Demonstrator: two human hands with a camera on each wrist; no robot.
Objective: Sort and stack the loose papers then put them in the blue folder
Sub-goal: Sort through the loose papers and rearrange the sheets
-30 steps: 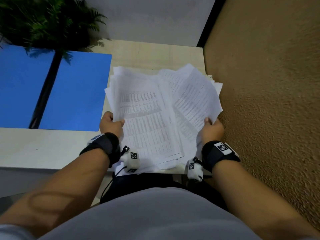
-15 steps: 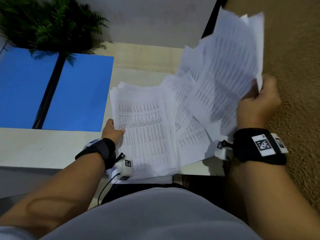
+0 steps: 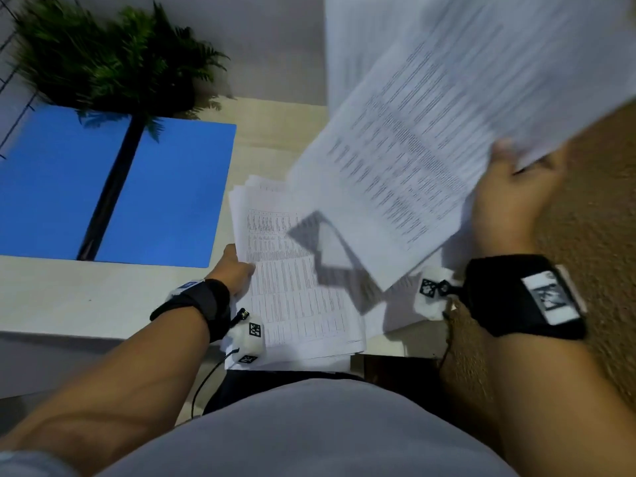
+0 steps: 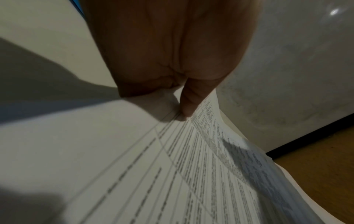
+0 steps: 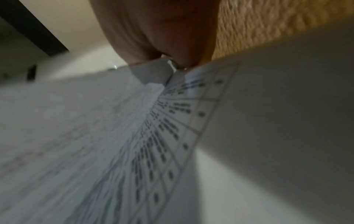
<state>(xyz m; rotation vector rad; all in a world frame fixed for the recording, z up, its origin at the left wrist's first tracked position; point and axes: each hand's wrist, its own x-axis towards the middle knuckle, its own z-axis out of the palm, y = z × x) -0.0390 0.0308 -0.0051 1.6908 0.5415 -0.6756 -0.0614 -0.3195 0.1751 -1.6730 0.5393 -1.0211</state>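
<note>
Desk-edge stack [image 3: 296, 297] pinched by left hand [image 3: 234, 270]; right hand [image 3: 509, 197] fingers grip raised sheets [image 3: 430, 139].

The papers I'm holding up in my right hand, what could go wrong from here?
1. The right hand grips the raised sheets only near one edge, and they are fanned out, so some may slip out and scatter.
2. The stack under the left hand overhangs the table at its near edge, so sheets could slide off.
3. The blue folder lies off to the left, so the carry may loosen them.
</note>
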